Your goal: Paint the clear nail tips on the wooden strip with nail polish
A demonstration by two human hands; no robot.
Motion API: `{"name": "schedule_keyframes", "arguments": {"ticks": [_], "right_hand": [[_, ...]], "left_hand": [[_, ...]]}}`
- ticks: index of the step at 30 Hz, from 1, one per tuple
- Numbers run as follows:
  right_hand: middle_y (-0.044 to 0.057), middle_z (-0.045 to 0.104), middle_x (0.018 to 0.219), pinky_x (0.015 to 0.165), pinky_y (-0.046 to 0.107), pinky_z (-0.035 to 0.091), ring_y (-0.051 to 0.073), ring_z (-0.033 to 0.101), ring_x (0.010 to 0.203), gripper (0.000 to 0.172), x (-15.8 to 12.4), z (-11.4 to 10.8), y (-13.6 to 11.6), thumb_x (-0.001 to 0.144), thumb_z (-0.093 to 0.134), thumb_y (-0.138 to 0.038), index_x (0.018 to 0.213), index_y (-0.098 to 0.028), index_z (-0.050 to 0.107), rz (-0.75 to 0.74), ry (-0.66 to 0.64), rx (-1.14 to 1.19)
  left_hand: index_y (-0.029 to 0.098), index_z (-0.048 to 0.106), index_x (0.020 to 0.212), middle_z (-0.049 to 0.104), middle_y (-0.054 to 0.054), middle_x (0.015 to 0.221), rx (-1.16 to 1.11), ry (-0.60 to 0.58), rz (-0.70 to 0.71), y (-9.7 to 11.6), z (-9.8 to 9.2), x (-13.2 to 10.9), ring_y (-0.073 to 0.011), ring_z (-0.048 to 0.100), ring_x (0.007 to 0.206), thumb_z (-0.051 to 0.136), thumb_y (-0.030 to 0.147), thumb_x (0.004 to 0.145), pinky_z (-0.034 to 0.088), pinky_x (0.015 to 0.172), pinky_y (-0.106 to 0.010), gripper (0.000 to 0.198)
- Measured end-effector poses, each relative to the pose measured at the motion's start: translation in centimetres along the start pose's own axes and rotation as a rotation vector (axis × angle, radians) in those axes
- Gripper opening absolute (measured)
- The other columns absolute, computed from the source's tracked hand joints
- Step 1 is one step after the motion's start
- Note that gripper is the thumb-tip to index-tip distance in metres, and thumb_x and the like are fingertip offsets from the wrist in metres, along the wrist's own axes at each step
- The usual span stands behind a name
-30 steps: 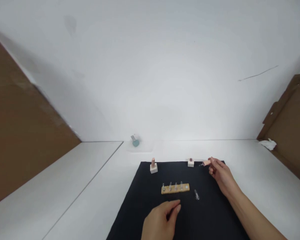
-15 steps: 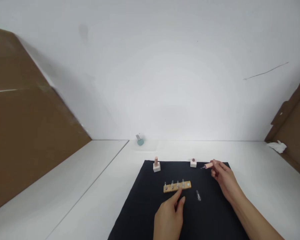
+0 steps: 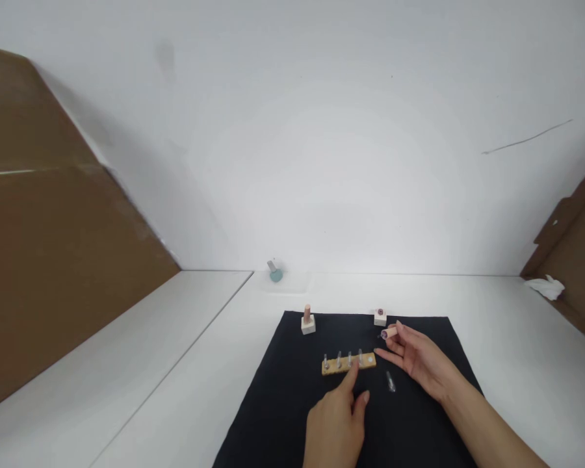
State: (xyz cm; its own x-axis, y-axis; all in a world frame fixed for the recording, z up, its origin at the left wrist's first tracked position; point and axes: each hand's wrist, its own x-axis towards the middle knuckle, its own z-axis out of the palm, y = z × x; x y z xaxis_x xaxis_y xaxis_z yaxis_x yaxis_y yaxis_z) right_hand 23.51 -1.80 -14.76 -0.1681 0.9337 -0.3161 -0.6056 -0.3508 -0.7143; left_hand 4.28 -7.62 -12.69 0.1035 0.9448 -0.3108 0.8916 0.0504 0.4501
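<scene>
Pinching a pink nail-polish brush cap (image 3: 391,333), right hand (image 3: 422,361) near uncapped white bottle (image 3: 380,320), left hand (image 3: 335,419) unclenched, forefinger (image 3: 350,377) at wooden nail-tip stand (image 3: 344,367)

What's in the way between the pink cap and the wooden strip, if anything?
Only an outstretched finger of the right hand, beside the right end of the wooden strip. Otherwise, just black cloth shows between it and the pink cap.

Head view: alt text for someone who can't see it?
Right hand holds a pink cap near an uncapped white bottle; left hand extends a finger to a tan strip bearing four clear tips. Another clear tip lies on the black cloth.
</scene>
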Motion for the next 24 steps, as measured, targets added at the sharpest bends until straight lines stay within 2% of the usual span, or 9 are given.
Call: {"name": "schedule_keyframes", "arguments": {"ticks": [5, 11, 15, 18, 20, 22, 24], "right_hand": [[0.001, 0.074, 0.074, 0.101, 0.044, 0.056, 0.013, 0.068, 0.074, 0.038, 1.0, -0.2, -0.2, 0.064, 0.099, -0.041, 0.08, -0.013, 0.079, 0.07, -0.04, -0.01], [0.0, 0.074, 0.075, 0.104, 0.044, 0.055, 0.011, 0.067, 0.073, 0.037, 1.1, -0.4, -0.2, 0.066, 0.098, -0.041, 0.081, -0.013, 0.08, 0.106, -0.066, -0.022], [0.0, 0.075, 0.075, 0.105, 0.045, 0.055, 0.012, 0.069, 0.073, 0.036, 1.3, -0.5, 0.1, 0.066, 0.098, -0.04, 0.081, -0.013, 0.079, 0.116, -0.066, -0.024], [0.001, 0.076, 0.078, 0.105, 0.045, 0.055, 0.013, 0.07, 0.074, 0.033, 1.4, -0.6, 0.2, 0.069, 0.097, -0.038, 0.083, -0.014, 0.078, 0.12, -0.063, -0.02], [0.002, 0.077, 0.078, 0.104, 0.045, 0.055, 0.013, 0.071, 0.074, 0.033, 1.4, -0.7, 0.2, 0.07, 0.097, -0.037, 0.083, -0.013, 0.078, 0.121, -0.06, -0.018], [0.003, 0.077, 0.079, 0.104, 0.044, 0.055, 0.013, 0.072, 0.075, 0.032, 1.4, -0.7, 0.2, 0.07, 0.097, -0.036, 0.083, -0.013, 0.079, 0.121, -0.059, -0.018], [0.003, 0.077, 0.08, 0.103, 0.044, 0.056, 0.014, 0.071, 0.076, 0.032, 1.4, -0.6, 0.3, 0.069, 0.097, -0.037, 0.083, -0.013, 0.079, 0.12, -0.059, -0.02]], "left_hand": [[0.025, 0.047, 0.157, 0.084, -0.009, 0.102, -0.008, 0.025, 0.012, -0.2, 0.4, 0.0, -0.028, 0.078, 0.097, 0.052, 0.023, 0.101, 0.051, 0.079, -0.03, 0.056], [0.026, 0.046, 0.157, 0.084, -0.009, 0.1, -0.009, 0.025, 0.015, -0.1, 0.4, -0.1, -0.029, 0.078, 0.098, 0.051, 0.022, 0.101, 0.052, 0.08, -0.031, 0.057], [0.025, 0.048, 0.157, 0.083, -0.007, 0.091, -0.067, 0.028, 0.008, 0.0, 0.3, 0.0, -0.0278, 0.078, 0.094, 0.052, 0.022, 0.1, 0.051, 0.078, -0.03, 0.057], [0.022, 0.053, 0.153, 0.074, -0.002, 0.074, -0.251, 0.043, 0.007, 0.0, 0.9, 0.5, -0.0247, 0.077, 0.082, 0.054, 0.02, 0.098, 0.05, 0.069, -0.027, 0.055], [0.017, 0.051, 0.154, 0.062, 0.004, 0.061, -0.455, 0.015, -0.037, 0.1, 1.5, 0.9, -0.0201, 0.07, 0.06, 0.051, 0.02, 0.098, 0.047, 0.054, -0.025, 0.056], [0.011, 0.04, 0.159, 0.052, 0.008, 0.053, -0.679, -0.066, -0.113, 0.1, 2.2, 1.3, -0.0159, 0.057, 0.04, 0.049, 0.022, 0.098, 0.04, 0.04, -0.023, 0.063], [0.008, 0.027, 0.163, 0.052, 0.011, 0.05, -0.877, -0.143, -0.16, 0.2, 2.7, 1.7, -0.0139, 0.05, 0.031, 0.054, 0.03, 0.095, 0.037, 0.034, -0.021, 0.076]]}}
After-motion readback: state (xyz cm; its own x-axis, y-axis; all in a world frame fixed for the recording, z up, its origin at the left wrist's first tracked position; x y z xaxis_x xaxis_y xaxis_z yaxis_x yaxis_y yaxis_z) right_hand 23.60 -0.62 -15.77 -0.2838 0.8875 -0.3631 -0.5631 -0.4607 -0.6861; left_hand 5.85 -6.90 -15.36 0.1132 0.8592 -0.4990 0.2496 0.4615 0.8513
